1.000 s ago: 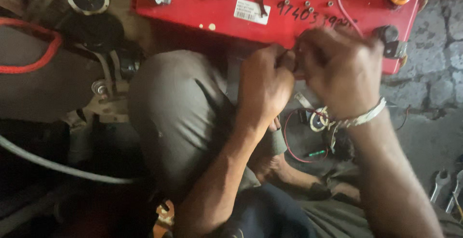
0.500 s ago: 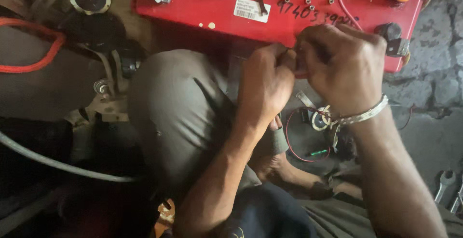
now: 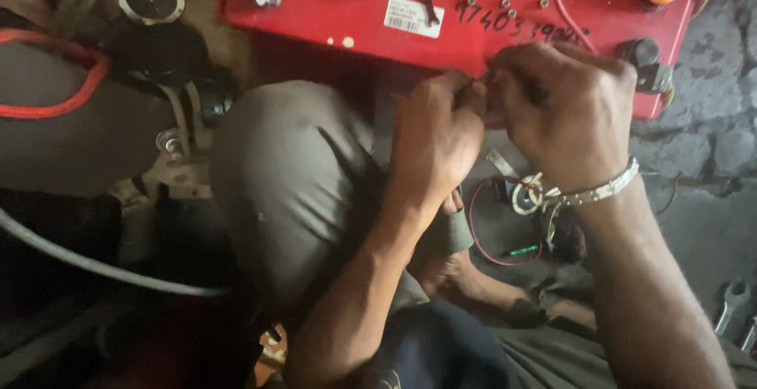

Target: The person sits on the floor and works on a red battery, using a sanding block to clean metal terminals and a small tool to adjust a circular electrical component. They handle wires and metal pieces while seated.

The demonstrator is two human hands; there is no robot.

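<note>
We pinch something very small between our fingertips, hidden where the two fists meet just below the near edge of the red battery [image 3: 473, 10]; what it is we cannot tell. Our left hand [image 3: 434, 140] is clenched around it from the left, our right hand [image 3: 564, 109] curls tight against it from the right, a metal bracelet [image 3: 587, 194] on that wrist. Below lie a thin red wire [image 3: 475, 231] and, far right, wrenches [image 3: 732, 302]. Our bent knee [image 3: 292, 176] sits left.
</note>
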